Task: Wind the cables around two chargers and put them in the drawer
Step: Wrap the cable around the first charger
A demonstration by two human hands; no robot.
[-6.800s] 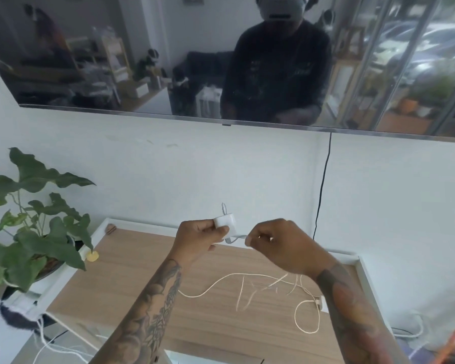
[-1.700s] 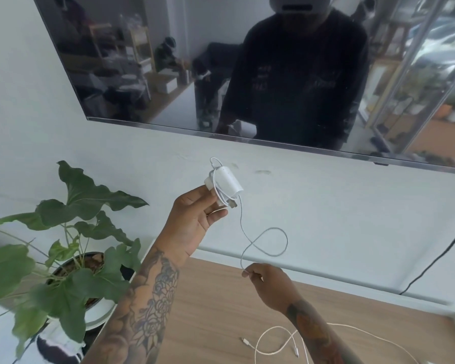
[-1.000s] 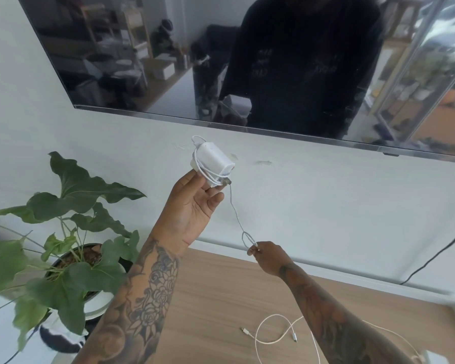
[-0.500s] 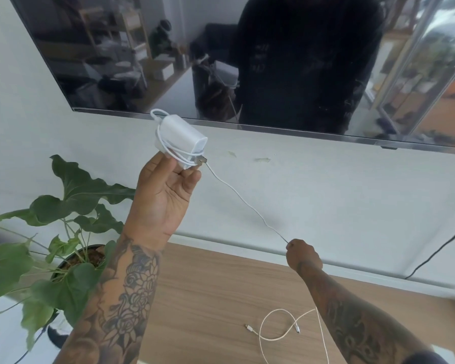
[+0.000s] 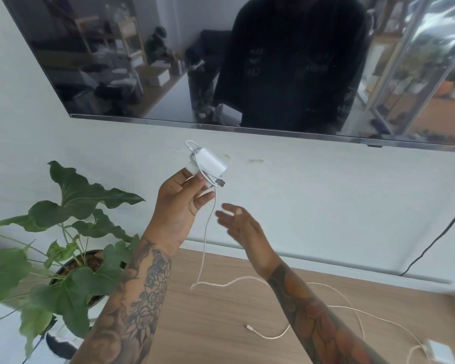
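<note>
My left hand (image 5: pixel 180 208) holds up a white charger (image 5: pixel 209 162) with a few turns of its white cable around it. The loose rest of that cable (image 5: pixel 207 232) hangs straight down from the charger to the wooden tabletop (image 5: pixel 221 324). My right hand (image 5: pixel 243 228) is just right of the hanging cable, fingers spread, holding nothing and blurred by motion. A second white charger (image 5: pixel 440 354) lies at the lower right corner of the table, its cable (image 5: pixel 352 311) sprawled in loops across the wood with the plug end (image 5: pixel 248 327) near the middle.
A potted green plant (image 5: pixel 63 245) stands at the table's left end, close to my left forearm. A dark wall-mounted screen (image 5: pixel 221 61) hangs above. A black cord (image 5: pixel 431 245) runs down the white wall at the right. No drawer is in view.
My right hand has let go of the cable and risen toward the charger. The cable, taut half a second ago, now hangs slack. My left hand came down and to the right.
</note>
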